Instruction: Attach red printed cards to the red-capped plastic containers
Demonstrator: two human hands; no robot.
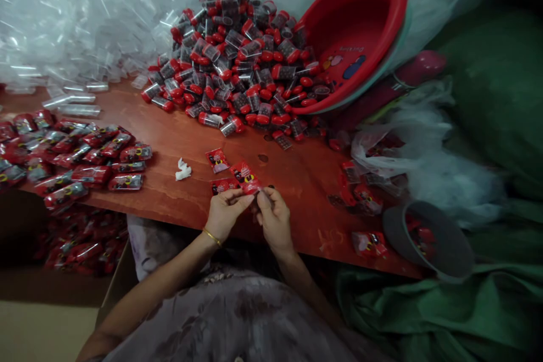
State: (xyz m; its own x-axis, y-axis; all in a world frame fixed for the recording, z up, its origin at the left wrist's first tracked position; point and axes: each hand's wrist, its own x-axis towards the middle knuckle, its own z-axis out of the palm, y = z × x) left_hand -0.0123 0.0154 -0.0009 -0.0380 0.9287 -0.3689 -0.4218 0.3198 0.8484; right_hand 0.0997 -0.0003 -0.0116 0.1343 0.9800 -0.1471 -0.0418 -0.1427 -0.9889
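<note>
Both my hands meet near the table's front edge. Between the fingertips of my left hand (227, 212) and my right hand (275, 218) is a small red printed packet (246, 176), pinched at its lower edge. Its printed face, with a yellow and black figure, shows above my fingers. Two similar flat packets lie just beyond: one red packet (217, 160) at the upper left, and another packet (223, 185) partly covered by my left hand and the held one. A crumpled white scrap (183, 169) sits left of them.
A heap of clear tubes with red caps (254, 62) spills from a tilted red basin (360, 28). Filled red packs (89, 172) cover the table's left side, above a cardboard box (51, 294) of more. Clear tubes (76, 104) lie behind; a grey bowl (441, 243) stands at right.
</note>
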